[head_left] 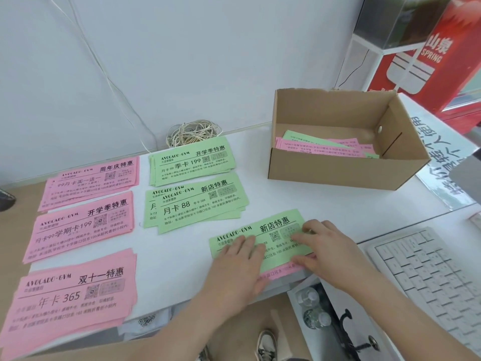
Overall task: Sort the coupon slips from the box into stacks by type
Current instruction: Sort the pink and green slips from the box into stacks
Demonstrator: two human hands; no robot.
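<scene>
While both forearms reach in from the near edge of the white table (182,256), the left hand (242,259) lies flat, palm down, fingers straight and close together, pressing the left half of a green slip (276,227) headed 新店特惠. Right hand (328,246) arches over the slip's right end: fingertips on its upper right corner, thumb at the lower edge, where a pink slip (283,272) shows from underneath. Pressing or pinching: cannot tell. Green slip lies near the table's front edge, just below the two green stacks (195,204) and left of the keyboard (426,277). Three pink stacks (80,225) run down the left side. Cardboard box (346,170) stands open at the far right, well apart from both hands, with loose pink and green slips (325,147) lying in its bottom.
</scene>
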